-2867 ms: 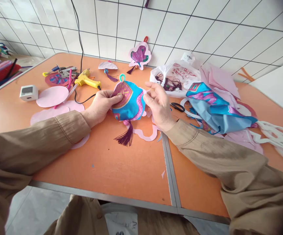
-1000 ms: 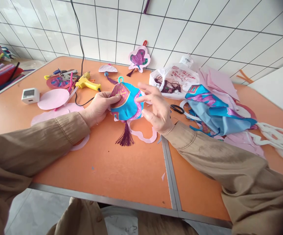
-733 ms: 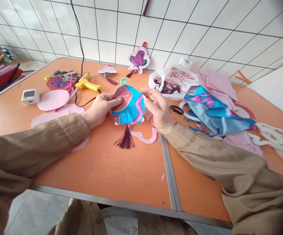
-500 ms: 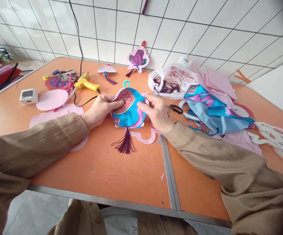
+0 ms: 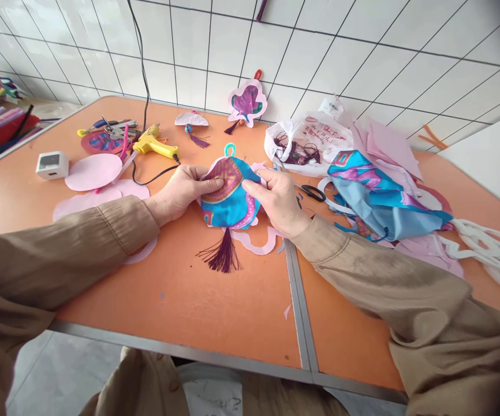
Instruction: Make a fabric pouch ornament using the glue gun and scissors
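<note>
Glossy white tiles with thin dark joints cover the wall behind the bench, and pale light gleams most strongly behind the bench's left part. The bench has an orange top, a grey metal edge and a metal seam. Grey floor shows below the bench; a plain white surface stands to its right

Tassel pendant: between the left hand and the right hand, above the table
Glue gun: on the table, behind the left hand
Scissors: right of the right hand, before the plastic bag
Fabric: right of the scissors
Second pendant: behind the first, at the wall
</note>
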Available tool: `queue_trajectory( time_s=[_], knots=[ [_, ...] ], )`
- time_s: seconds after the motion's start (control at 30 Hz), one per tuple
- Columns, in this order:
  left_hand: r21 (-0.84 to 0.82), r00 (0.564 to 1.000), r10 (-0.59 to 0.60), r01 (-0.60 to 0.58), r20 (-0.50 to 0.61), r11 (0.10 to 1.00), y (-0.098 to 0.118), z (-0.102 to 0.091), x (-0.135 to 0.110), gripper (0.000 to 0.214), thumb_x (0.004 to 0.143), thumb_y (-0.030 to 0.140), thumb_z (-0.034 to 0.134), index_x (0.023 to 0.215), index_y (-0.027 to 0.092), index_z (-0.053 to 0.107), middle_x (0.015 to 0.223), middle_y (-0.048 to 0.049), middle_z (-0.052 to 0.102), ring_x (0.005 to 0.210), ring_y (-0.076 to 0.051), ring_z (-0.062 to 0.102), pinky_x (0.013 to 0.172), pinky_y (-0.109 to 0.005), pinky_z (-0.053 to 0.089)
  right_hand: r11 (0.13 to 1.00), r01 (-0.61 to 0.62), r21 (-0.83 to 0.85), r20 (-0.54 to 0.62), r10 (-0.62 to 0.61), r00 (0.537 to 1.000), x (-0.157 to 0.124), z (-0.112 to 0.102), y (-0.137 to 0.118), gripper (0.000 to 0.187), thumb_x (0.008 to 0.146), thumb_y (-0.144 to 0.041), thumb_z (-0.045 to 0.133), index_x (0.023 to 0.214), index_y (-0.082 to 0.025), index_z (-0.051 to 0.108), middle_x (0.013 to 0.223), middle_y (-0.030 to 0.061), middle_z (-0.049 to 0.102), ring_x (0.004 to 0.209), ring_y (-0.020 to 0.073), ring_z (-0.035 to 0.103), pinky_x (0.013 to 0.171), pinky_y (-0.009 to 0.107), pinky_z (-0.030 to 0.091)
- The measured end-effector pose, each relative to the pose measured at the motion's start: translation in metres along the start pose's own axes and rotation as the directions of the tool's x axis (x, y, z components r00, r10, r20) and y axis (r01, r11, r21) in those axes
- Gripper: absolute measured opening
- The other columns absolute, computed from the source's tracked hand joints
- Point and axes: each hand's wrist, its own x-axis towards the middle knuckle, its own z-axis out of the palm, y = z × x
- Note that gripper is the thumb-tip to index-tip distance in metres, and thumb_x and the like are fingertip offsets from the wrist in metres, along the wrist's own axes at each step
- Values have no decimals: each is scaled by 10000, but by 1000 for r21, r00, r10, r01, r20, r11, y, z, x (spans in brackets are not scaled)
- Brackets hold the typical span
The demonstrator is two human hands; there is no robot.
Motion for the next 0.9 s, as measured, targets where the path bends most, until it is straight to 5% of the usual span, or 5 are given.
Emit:
queue_trajectory(
  time_s=[0.3, 0.9],
  knots=[
    [-17, 999, 16, -16, -28, 1000, 5, 3, -5, 412, 714, 523, 888, 794, 133, 784, 705, -54, 744, 558, -151, 646, 509, -252, 512, 998, -4, -65, -8, 3, 1000, -2, 1, 0, 409, 846, -309, 626, 600, -236, 308, 628, -46, 291, 639, 137, 298, 636, 331, 268],
    [9, 998, 51, -50, -41, 999, 0, 6, -5, 347, 639, 441, 947, 726, 158, 767, 677, -39, 700, 584, -162, 623, 514, -269, 487, 997, -79, 20, 1, 79, 997, -2, 2, -1, 449, 818, -372, 704, 561, -230, 364, 602, -32, 335, 614, 139, 293, 579, 318, 257]
  ],
)
